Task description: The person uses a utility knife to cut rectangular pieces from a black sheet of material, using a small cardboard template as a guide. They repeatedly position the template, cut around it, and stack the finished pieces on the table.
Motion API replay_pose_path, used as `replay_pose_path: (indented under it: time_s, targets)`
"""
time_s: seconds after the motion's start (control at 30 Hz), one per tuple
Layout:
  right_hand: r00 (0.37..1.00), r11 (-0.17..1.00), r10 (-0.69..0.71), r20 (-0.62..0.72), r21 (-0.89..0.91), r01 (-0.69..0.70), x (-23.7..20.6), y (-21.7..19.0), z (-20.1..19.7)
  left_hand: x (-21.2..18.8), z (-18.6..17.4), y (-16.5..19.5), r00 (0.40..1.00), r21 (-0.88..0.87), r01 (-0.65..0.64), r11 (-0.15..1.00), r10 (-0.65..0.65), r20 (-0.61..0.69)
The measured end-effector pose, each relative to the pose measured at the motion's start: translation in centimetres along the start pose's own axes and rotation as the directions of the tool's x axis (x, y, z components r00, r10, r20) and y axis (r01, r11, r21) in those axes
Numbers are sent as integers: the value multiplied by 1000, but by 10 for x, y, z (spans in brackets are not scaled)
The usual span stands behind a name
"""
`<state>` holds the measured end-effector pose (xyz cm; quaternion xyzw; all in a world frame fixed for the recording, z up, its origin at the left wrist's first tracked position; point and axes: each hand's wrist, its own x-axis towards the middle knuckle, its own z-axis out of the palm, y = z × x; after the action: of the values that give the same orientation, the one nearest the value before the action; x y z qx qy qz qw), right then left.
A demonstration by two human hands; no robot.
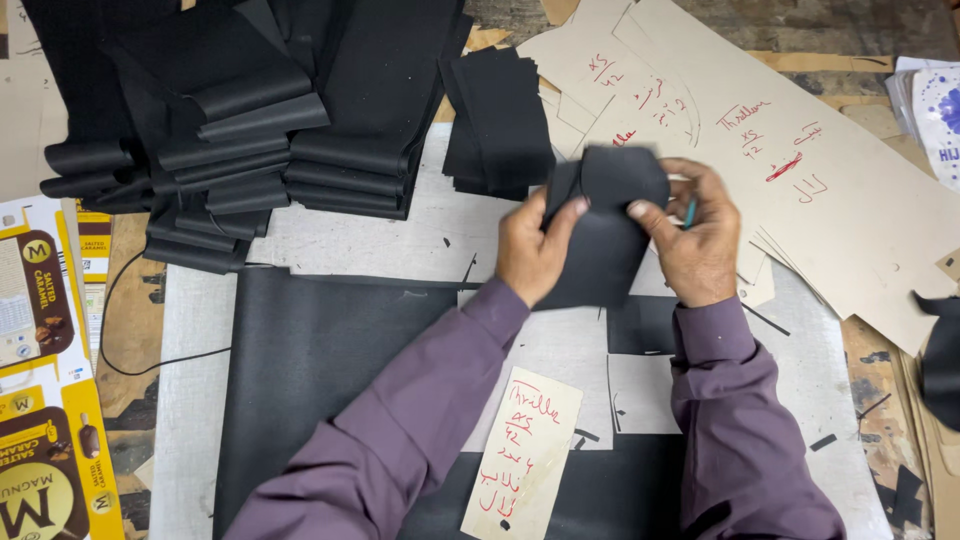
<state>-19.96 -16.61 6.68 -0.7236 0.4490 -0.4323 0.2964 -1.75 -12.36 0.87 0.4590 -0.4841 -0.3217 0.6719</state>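
Both hands meet over the middle of the table, closed on a small black cut piece [600, 235] — it looks like thin leather or fabric, held up off the surface just beyond the near black sheet [320, 370]. The left hand [530, 250] pinches the piece's left edge, thumb on top and fingers curled behind it. The right hand [692, 245] grips the right edge the same way and also seems to have a slim teal tool [690, 213] tucked between its fingers; what kind of tool cannot be told. To handle the piece well, I judge the grip should stay light and at the edges, so the material lies flat between the thumbs and does not crease, and the tool's tip should point away from the face of the piece. Just beyond the hands, to the left, sits a small stack of black pieces [500, 125]; farther left lie folded black strips [250, 140]. To the right spread tan card patterns [800, 190] with red handwriting, and a narrow card tag [525, 450] lies near, between the sleeves.
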Motion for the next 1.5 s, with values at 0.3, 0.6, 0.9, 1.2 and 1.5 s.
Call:
replay_pose_path:
  time_s: [0.3, 0.6, 0.9, 1.2, 1.5]
  targets:
    - [836, 894, -35, 547, -357, 271, -136, -66, 40, 85, -131, 8, 983, 424, -67, 903, 133, -127]
    - [733, 826, 419, 536, -559, -63, -189, -80, 58, -148, -240, 92, 882, 927, -153, 341, -377, 284]
    - [815, 724, 358, 455, -686, 66, -199, -84, 59, -172, -296, 73, 919, 985, -65, 162, -376, 122]
    - [707, 951, 305, 637, -241, -193, -188, -70, 46, -179, -301, 79, 911, 990, -12, 139, -406, 68]
    - [720, 995, 99, 687, -75, -65, -136, -117, 175, -195, -329, 67, 970, 962, -110, 251, -183, 159]
